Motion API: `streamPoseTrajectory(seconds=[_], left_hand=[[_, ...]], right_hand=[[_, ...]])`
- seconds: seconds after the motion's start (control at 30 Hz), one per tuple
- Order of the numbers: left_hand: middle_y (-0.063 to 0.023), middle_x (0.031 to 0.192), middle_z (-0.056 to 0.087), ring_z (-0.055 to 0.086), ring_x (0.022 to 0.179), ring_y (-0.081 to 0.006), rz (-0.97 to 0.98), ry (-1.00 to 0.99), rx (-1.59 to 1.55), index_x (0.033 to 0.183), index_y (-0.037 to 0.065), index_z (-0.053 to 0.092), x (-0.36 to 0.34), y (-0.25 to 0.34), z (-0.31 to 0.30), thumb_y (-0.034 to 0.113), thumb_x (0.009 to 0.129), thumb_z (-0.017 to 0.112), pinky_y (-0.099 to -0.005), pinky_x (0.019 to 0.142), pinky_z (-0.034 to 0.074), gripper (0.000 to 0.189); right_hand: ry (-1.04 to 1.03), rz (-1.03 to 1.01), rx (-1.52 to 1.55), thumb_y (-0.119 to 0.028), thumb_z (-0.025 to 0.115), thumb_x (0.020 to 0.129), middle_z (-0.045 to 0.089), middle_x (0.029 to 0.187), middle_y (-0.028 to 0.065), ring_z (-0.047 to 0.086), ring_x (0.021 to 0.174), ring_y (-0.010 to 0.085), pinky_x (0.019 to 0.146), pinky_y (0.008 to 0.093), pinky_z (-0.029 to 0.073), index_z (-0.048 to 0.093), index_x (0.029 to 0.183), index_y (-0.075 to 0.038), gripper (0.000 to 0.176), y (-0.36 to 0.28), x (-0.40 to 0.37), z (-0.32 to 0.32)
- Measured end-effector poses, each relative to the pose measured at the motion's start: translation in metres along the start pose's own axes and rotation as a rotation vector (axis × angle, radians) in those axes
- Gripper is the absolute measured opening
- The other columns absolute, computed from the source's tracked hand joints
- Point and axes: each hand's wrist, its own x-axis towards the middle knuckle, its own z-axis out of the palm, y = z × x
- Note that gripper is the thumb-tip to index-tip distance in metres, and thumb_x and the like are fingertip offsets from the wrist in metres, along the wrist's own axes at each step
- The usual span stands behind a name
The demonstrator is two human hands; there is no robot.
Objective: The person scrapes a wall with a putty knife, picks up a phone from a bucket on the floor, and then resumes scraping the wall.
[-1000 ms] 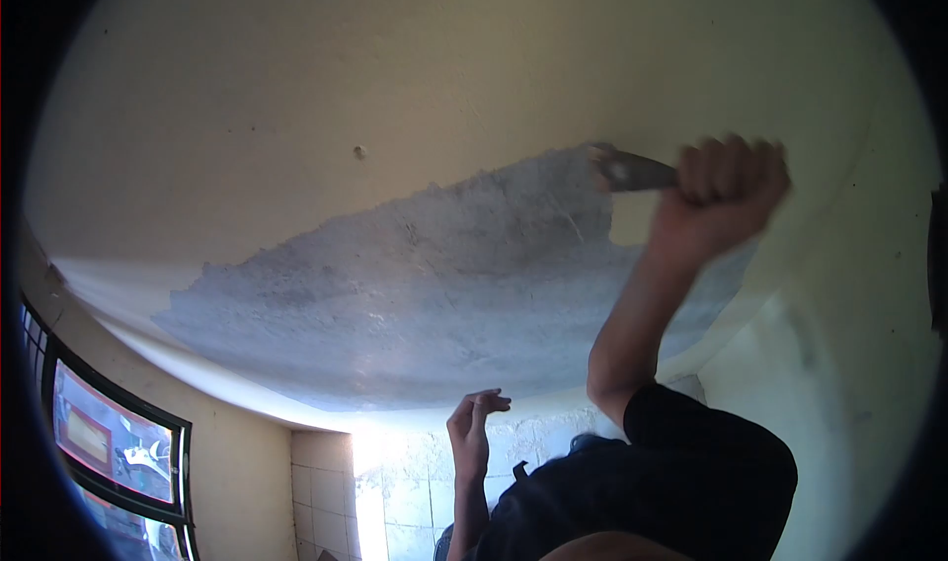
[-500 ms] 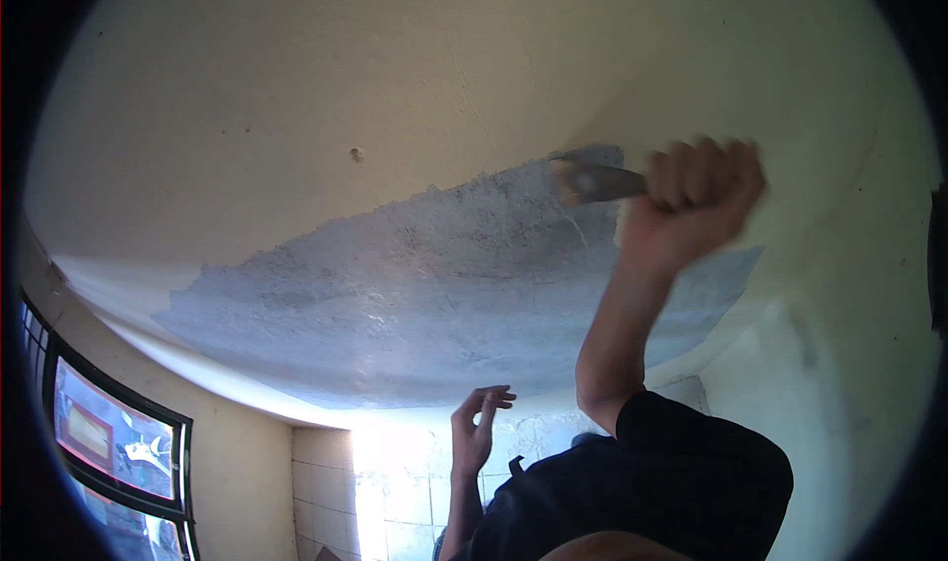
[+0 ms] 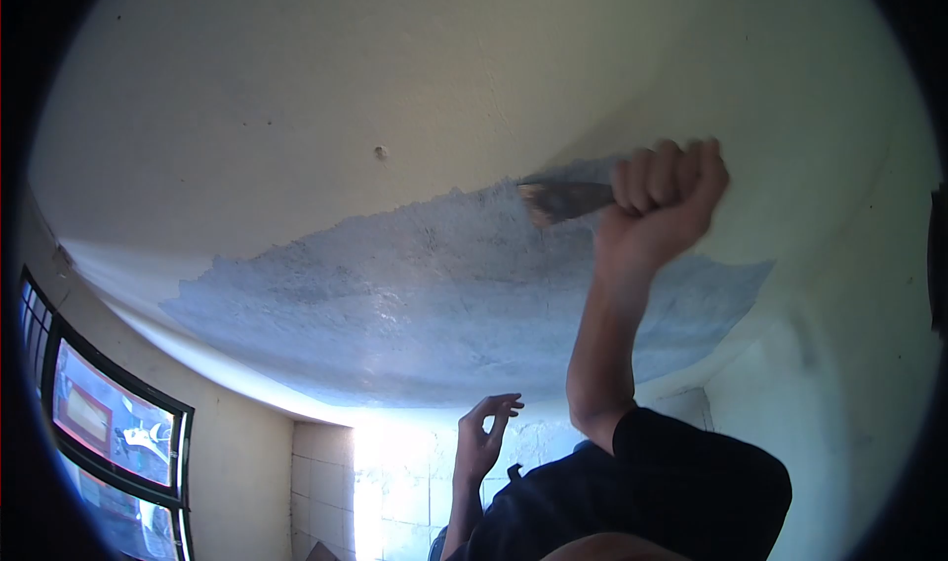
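Note:
My right hand (image 3: 667, 191) is closed in a fist round the handle of a paint scraper (image 3: 565, 201). The scraper's flat blade points left and lies at the ragged upper edge of a bare grey patch (image 3: 395, 284) on the wall. Cream paint (image 3: 326, 87) covers the wall above that edge. Lower down, my left hand (image 3: 479, 438) hangs in front of the wall's lower part, holding nothing, its fingers loosely bent and apart from the thumb.
A dark-framed window (image 3: 118, 413) is at the lower left. White tiles (image 3: 405, 502) show below, with bright light falling on them. On the right a pale side wall (image 3: 839, 363) meets the painted wall. A small hole (image 3: 381, 152) marks the cream paint.
My right hand has moved left and slightly down, carrying the scraper along the patch's upper edge. My left hand has barely shifted, and the whole view has moved a little.

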Motion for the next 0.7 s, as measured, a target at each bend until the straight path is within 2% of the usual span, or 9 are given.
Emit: streamPoseTrajectory(seconds=[0.1,0.13,0.23,0.27,0.4,0.5,0.53,0.63,0.7], left_hand=[[-0.0168,0.109,0.080,0.077,0.102,-0.0257,0.073,-0.045,0.048,0.125,-0.002,0.073,-0.001,-0.006,-0.005,0.011,0.109,0.060,-0.0379,0.092,0.059,0.024],[-0.0162,0.109,0.080,0.077,0.101,-0.0253,0.064,-0.047,0.063,0.124,-0.002,0.073,-0.002,0.000,-0.009,0.010,0.109,0.060,-0.0379,0.091,0.058,0.024],[-0.0163,0.109,0.080,0.077,0.100,-0.0245,-0.010,0.053,0.015,0.124,-0.002,0.073,-0.005,0.001,-0.011,0.009,0.108,0.061,-0.0372,0.091,0.058,0.023],[-0.0165,0.109,0.080,0.077,0.100,-0.0237,0.002,0.066,0.018,0.124,-0.002,0.073,-0.006,-0.003,-0.011,0.009,0.108,0.061,-0.0366,0.091,0.058,0.023],[-0.0166,0.108,0.080,0.077,0.099,-0.0231,0.062,0.006,0.046,0.124,-0.002,0.074,-0.009,-0.014,-0.018,0.011,0.109,0.060,-0.0368,0.089,0.058,0.024],[-0.0164,0.108,0.080,0.077,0.099,-0.0232,-0.029,0.093,-0.010,0.124,-0.002,0.074,-0.014,-0.014,-0.019,0.010,0.108,0.061,-0.0364,0.090,0.058,0.024],[-0.0158,0.108,0.080,0.077,0.099,-0.0230,-0.026,0.099,-0.010,0.124,-0.002,0.074,-0.014,-0.014,-0.019,0.010,0.108,0.061,-0.0358,0.090,0.057,0.024],[-0.0151,0.108,0.080,0.077,0.099,-0.0232,0.020,0.037,0.021,0.124,-0.002,0.074,-0.013,-0.021,-0.022,0.012,0.110,0.059,-0.0364,0.089,0.058,0.025],[-0.0149,0.109,0.081,0.077,0.099,-0.0230,0.014,0.054,0.033,0.124,-0.002,0.074,-0.014,-0.016,-0.024,0.012,0.110,0.059,-0.0368,0.088,0.058,0.025]], right_hand=[[0.036,-0.157,0.288,-0.027,0.037,0.115,0.017,0.055,-0.0063,0.011,0.045,0.0053,0.040,0.0280,0.011,0.024,0.071,-0.020,0.046,-0.037,-0.008,-0.008],[-0.075,-0.236,0.267,-0.027,0.037,0.115,0.018,0.054,-0.0059,0.011,0.045,0.0054,0.040,0.0292,0.010,0.024,0.071,-0.020,0.046,-0.053,-0.007,-0.010],[0.195,-0.091,0.020,-0.026,0.035,0.115,0.018,0.053,-0.0059,0.010,0.045,0.0053,0.040,0.0290,0.009,0.025,0.070,-0.021,0.046,-0.014,-0.006,0.008],[0.085,-0.010,0.016,-0.028,0.035,0.115,0.019,0.053,-0.0062,0.011,0.044,0.0054,0.040,0.0286,0.010,0.025,0.070,-0.020,0.047,0.001,-0.009,0.011],[0.021,-0.244,0.198,-0.027,0.038,0.114,0.018,0.053,-0.0068,0.011,0.044,0.0055,0.041,0.0292,0.009,0.023,0.069,-0.020,0.048,-0.040,-0.014,0.002],[0.159,-0.159,-0.026,-0.028,0.037,0.114,0.018,0.051,-0.0070,0.010,0.044,0.0057,0.041,0.0282,0.008,0.022,0.067,-0.020,0.050,-0.007,-0.008,0.011],[0.078,-0.156,-0.091,-0.027,0.037,0.113,0.019,0.051,-0.0070,0.009,0.044,0.0063,0.042,0.0277,0.008,0.022,0.067,-0.020,0.049,0.001,-0.010,0.012],[-0.034,-0.290,0.013,-0.023,0.040,0.112,0.014,0.054,-0.0056,0.005,0.049,0.0081,0.046,0.0294,0.007,0.018,0.065,-0.020,0.051,-0.024,-0.015,0.013],[0.013,-0.322,0.026,-0.024,0.038,0.112,0.018,0.051,-0.0057,0.008,0.044,0.0063,0.043,0.0279,0.008,0.019,0.065,-0.020,0.051,-0.031,-0.007,0.000]])
